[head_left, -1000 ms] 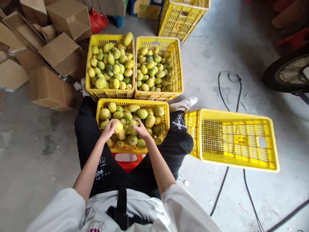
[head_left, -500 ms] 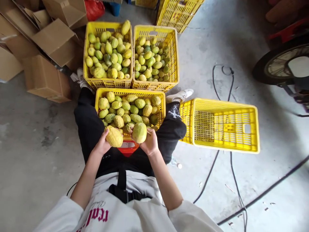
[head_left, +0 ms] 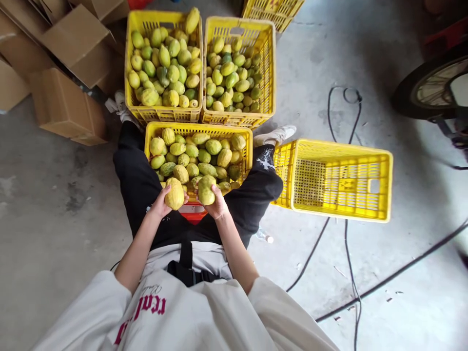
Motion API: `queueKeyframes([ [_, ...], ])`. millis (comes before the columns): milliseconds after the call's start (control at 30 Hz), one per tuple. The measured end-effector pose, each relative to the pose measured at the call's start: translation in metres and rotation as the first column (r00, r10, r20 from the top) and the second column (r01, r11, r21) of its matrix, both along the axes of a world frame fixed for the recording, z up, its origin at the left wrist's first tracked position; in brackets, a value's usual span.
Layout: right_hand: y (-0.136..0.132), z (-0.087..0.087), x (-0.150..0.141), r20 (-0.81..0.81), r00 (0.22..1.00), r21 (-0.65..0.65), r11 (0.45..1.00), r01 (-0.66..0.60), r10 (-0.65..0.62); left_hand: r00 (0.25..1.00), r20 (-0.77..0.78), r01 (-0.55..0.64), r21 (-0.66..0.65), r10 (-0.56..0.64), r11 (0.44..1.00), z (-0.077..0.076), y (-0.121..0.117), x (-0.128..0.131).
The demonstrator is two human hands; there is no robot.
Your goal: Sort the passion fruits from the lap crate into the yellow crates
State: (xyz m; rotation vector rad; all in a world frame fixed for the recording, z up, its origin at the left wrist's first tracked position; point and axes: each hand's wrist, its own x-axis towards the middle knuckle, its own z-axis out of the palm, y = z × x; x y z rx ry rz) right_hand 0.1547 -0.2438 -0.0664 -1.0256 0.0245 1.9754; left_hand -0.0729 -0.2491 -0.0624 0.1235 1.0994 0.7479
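Note:
My left hand (head_left: pixel 160 204) is closed around a bumpy yellow citron-like fruit (head_left: pixel 174 195), thumb along its left side. Close beside it, my right hand (head_left: pixel 218 204) grips a greener citron-like fruit (head_left: pixel 206 189), with the fingers partly hidden behind it. Both fruits are held up, apart from each other, over the near edge of a yellow crate (head_left: pixel 147 146) between my legs. That crate holds many yellow and green fruits of the same look. Something red (head_left: pixel 194 217) shows just below my hands.
Two more yellow crates of fruit, one at the left (head_left: pixel 128 63) and one at the right (head_left: pixel 272 73), stand beyond. A yellow crate (head_left: pixel 343 214) with no fruit visible lies right of my knee. Cardboard boxes (head_left: pixel 62 102) are at left; cables (head_left: pixel 395 274) and a wheel (head_left: pixel 420 87) at right.
The fruit in my left hand has turned from sideways to more upright. My right hand has tilted its fruit and come a little closer to the left. The whole view has shifted slightly.

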Motion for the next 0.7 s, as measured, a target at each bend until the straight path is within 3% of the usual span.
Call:
queueKeyframes([
  [133,0.002,0.007,-0.002,0.051,0.999,0.027,0.999,-0.021,0.020,1.000,-0.016,0.023,-0.019,-0.023,1.000,0.006,0.001,0.006],
  [267,0.004,0.013,0.003,0.031,0.998,0.065,0.996,-0.055,0.053,0.997,-0.004,-0.082,0.013,0.082,0.997,0.012,0.004,0.009],
  [533,0.008,0.003,0.016,-0.062,0.994,-0.023,0.996,0.086,-0.088,0.999,-0.015,-0.041,0.035,0.042,0.999,0.014,0.003,0.008],
  [700,0.019,0.004,0.014,0.041,0.999,-0.018,1.000,0.018,-0.017,0.996,-0.049,-0.071,0.022,0.072,0.997,0.011,0.003,0.003],
])
